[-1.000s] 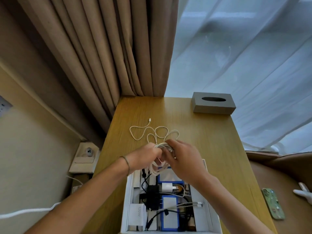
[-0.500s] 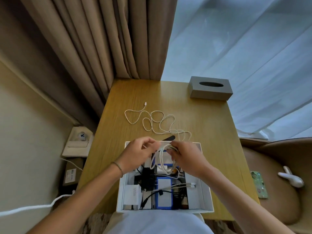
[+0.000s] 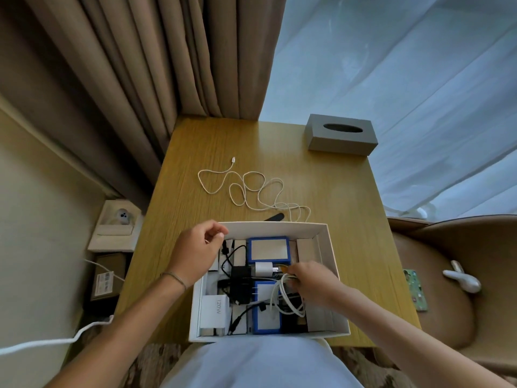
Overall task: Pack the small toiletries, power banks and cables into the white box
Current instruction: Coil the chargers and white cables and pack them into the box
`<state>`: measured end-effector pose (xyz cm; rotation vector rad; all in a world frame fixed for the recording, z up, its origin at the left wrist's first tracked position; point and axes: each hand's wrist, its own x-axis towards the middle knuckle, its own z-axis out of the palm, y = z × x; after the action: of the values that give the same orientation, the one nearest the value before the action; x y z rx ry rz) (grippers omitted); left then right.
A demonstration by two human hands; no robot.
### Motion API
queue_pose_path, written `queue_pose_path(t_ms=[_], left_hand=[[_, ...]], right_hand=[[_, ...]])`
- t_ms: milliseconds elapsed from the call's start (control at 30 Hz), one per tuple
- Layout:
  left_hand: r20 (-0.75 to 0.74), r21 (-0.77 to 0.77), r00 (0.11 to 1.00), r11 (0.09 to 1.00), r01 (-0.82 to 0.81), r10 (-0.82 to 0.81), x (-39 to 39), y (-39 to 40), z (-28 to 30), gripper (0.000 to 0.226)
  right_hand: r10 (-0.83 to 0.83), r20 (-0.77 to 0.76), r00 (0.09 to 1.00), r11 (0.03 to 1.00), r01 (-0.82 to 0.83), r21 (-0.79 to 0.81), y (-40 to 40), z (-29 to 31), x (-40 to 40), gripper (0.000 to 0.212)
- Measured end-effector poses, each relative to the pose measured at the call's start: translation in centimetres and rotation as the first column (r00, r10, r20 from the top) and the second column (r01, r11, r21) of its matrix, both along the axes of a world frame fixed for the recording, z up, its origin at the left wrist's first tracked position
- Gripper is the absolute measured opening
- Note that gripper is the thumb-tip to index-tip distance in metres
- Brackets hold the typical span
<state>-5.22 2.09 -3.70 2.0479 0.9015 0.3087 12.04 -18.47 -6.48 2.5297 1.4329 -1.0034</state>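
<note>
A coiled white cable, pinched in the right hand, goes into the crowded white box at the table's near edge. The left hand hovers loosely curled, empty. Released carelessly, the coil may spring apart and snag the chargers.

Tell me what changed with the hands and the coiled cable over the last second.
The right hand carried the coiled white cable down into the white box and still grips it. The left hand let go and now hovers half-curled at the box's far left corner. The loose cable on the table and the tissue box stayed put.
</note>
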Motion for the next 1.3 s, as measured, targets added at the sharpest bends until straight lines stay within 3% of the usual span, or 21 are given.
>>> queue_pose_path(t_ms=[167,300,433,500,633,767,867,1033,1167,1300], left_hand=[[0.027,0.001,0.999,1.0,-0.02,0.019,0.3,0.1,-0.4,0.018],[0.061,0.012,0.998,1.0,-0.012,0.012,0.6,-0.1,-0.3,0.018],[0.053,0.049,0.998,0.999,0.023,-0.026,1.6,-0.4,0.2,0.017],[0.036,0.052,0.998,0.997,0.048,-0.05,2.6,-0.3,0.6,0.017],[0.002,0.074,0.994,0.992,0.105,-0.105,5.0,-0.1,1.8,0.017],[-0.043,0.113,0.985,0.979,0.171,-0.167,7.4,0.2,3.0,0.016],[-0.088,0.144,0.977,0.968,0.204,-0.193,9.2,0.3,3.5,0.016],[-0.177,0.147,0.956,0.954,0.26,-0.234,12.2,0.0,3.3,0.015],[-0.291,0.14,0.921,0.941,0.307,-0.257,15.1,0.1,2.0,0.017],[-0.398,0.123,0.878,0.933,0.337,-0.265,18.2,0.8,-0.3,0.016]], right_hand=[[0.111,0.215,0.97,0.988,-0.131,0.081,-1.7,-1.1,-0.9,0.016],[0.239,0.323,0.916,0.971,-0.233,-0.059,-1.5,-0.1,-1.3,0.024],[0.324,0.233,0.917,0.93,-0.264,-0.255,-0.7,2.4,0.1,0.058],[0.284,0.151,0.947,0.934,-0.238,-0.266,-0.3,4.2,0.9,0.061],[0.267,0.071,0.961,0.939,-0.243,-0.245,0.7,7.6,2.5,0.047],[0.236,-0.044,0.971,0.953,-0.24,-0.186,1.4,9.9,4.5,0.068],[0.157,-0.14,0.978,0.985,-0.165,-0.043,1.9,10.7,5.8,0.07],[0.001,-0.259,0.966,0.982,0.047,0.182,3.5,10.2,8.0,0.048],[-0.214,-0.346,0.914,0.835,0.355,0.42,4.6,9.3,11.2,0.041],[-0.331,-0.351,0.876,0.737,0.472,0.483,6.4,7.2,14.7,0.033]])
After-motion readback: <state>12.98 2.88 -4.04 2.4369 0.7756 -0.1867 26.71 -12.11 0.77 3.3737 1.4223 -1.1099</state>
